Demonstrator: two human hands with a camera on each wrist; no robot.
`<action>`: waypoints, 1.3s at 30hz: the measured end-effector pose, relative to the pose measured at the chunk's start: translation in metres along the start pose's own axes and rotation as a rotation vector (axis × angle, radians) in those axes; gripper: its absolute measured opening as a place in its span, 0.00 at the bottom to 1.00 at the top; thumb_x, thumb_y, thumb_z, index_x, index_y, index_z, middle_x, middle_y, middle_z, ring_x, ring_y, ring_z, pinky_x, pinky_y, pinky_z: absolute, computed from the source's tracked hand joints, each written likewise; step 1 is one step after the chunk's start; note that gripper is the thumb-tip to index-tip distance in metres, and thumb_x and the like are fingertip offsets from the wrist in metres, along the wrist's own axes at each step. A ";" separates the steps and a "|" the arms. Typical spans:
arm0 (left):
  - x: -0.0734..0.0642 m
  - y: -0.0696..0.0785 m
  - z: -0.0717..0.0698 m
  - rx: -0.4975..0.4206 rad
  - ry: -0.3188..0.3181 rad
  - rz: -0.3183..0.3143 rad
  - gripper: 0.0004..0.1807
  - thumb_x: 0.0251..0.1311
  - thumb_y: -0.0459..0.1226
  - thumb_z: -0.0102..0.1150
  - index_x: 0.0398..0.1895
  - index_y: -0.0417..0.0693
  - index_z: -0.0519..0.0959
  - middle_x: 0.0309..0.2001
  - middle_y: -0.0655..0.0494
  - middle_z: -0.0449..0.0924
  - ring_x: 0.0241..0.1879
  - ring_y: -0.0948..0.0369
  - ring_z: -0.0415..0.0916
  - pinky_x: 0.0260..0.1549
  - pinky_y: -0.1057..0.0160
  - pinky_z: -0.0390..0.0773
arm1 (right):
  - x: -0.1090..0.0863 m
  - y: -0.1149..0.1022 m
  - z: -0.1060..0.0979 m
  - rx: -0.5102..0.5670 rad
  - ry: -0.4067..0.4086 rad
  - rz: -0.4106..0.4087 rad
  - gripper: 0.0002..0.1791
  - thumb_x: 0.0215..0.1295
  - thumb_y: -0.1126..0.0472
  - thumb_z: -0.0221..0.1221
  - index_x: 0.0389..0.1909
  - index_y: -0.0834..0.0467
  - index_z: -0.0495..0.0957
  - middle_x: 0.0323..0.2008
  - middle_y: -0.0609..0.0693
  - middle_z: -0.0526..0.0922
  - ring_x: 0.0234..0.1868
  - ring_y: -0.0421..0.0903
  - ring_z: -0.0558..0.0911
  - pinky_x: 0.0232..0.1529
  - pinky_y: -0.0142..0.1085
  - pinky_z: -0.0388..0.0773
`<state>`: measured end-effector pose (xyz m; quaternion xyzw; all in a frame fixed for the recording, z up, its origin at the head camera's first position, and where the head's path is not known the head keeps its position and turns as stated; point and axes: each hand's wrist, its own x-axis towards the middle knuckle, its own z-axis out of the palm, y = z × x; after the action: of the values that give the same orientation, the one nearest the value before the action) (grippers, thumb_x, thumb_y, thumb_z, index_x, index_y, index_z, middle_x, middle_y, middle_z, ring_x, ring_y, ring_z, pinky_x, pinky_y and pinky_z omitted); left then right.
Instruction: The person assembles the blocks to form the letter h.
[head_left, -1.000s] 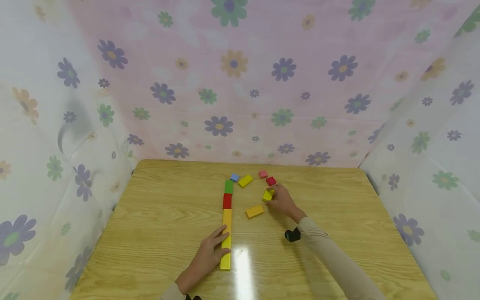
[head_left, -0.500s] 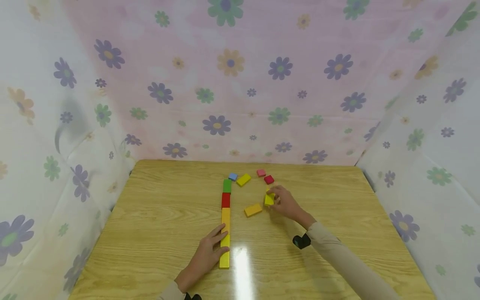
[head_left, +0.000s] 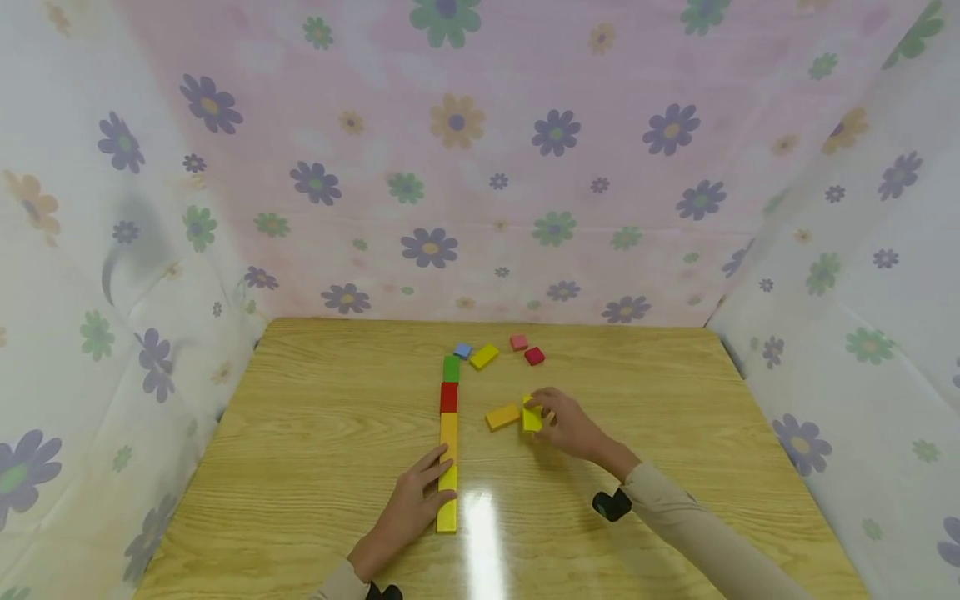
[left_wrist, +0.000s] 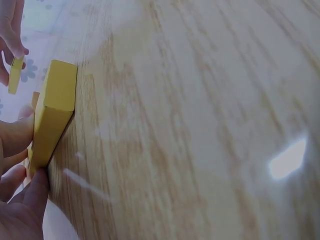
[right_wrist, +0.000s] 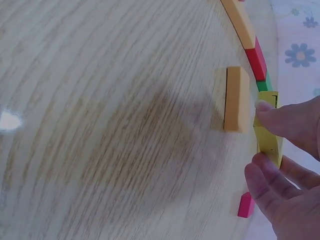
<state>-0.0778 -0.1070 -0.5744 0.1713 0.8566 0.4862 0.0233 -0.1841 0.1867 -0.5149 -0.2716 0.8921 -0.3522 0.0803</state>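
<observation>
A straight row of wooden blocks runs toward me in the head view: green (head_left: 451, 368), red (head_left: 448, 397), orange (head_left: 448, 427) and, at the near end, yellow (head_left: 446, 518). Across its orange and yellow part rests my left hand (head_left: 405, 506), fingers extended. The left wrist view shows its fingertips touching the yellow row (left_wrist: 52, 105). To the right, my right hand (head_left: 572, 426) pinches a yellow block (head_left: 532, 418) between thumb and fingers, beside a loose orange block (head_left: 502, 417). In the right wrist view the fingers partly cover this yellow block (right_wrist: 269, 142).
Behind lie a blue block (head_left: 462, 351), another yellow block (head_left: 484, 357), a pink block (head_left: 519, 342) and a dark red block (head_left: 534, 356). Flowered cloth (head_left: 480, 200) encloses the wooden table (head_left: 315, 433) at the back and both sides.
My right hand has brought the yellow block nearer to me, from beside the dark red block to beside the loose orange one, and turned it straighter. The left hand stays on the row.
</observation>
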 end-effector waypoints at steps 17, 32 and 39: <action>-0.001 0.002 0.000 -0.001 0.001 -0.008 0.28 0.57 0.35 0.64 0.61 0.34 0.71 0.69 0.47 0.60 0.67 0.47 0.57 0.58 0.52 0.68 | -0.019 -0.017 0.002 0.012 -0.056 -0.031 0.22 0.55 0.70 0.66 0.52 0.65 0.76 0.58 0.64 0.70 0.42 0.53 0.75 0.39 0.44 0.80; -0.001 0.002 0.000 0.002 -0.002 -0.020 0.29 0.57 0.35 0.64 0.61 0.34 0.70 0.69 0.48 0.59 0.67 0.48 0.56 0.59 0.53 0.67 | -0.035 -0.026 0.012 0.045 -0.090 -0.061 0.22 0.57 0.69 0.64 0.54 0.62 0.75 0.59 0.60 0.69 0.43 0.47 0.75 0.40 0.42 0.80; -0.001 0.000 0.001 0.005 0.000 -0.018 0.28 0.57 0.35 0.64 0.61 0.35 0.70 0.70 0.48 0.59 0.68 0.48 0.56 0.59 0.53 0.67 | -0.041 -0.033 0.015 0.040 -0.109 -0.054 0.22 0.57 0.68 0.65 0.53 0.62 0.76 0.58 0.58 0.70 0.43 0.48 0.75 0.41 0.43 0.80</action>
<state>-0.0764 -0.1060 -0.5749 0.1636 0.8593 0.4838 0.0271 -0.1305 0.1799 -0.5062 -0.3128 0.8715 -0.3566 0.1247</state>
